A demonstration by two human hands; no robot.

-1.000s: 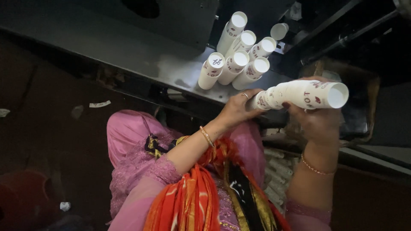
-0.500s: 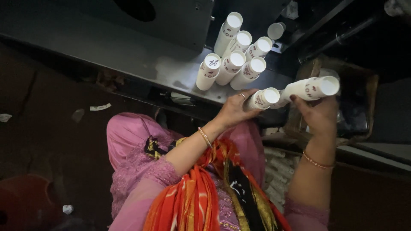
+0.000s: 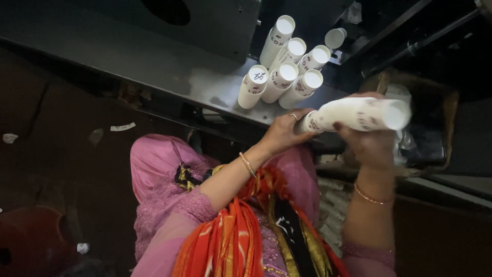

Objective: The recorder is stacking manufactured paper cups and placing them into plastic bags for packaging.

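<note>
Both hands now grip one joined stack of white paper cups (image 3: 359,114), held sideways above the counter (image 3: 154,61): the left hand (image 3: 284,131) closed on its narrow end, the right hand (image 3: 366,146) underneath, where a moment ago there were two separate stacks.

One head-worn camera looks steeply down from close above the person's own raised hands, over a dark metal surface (image 3: 169,66) (upper half of the frame) and the lap below.
</note>
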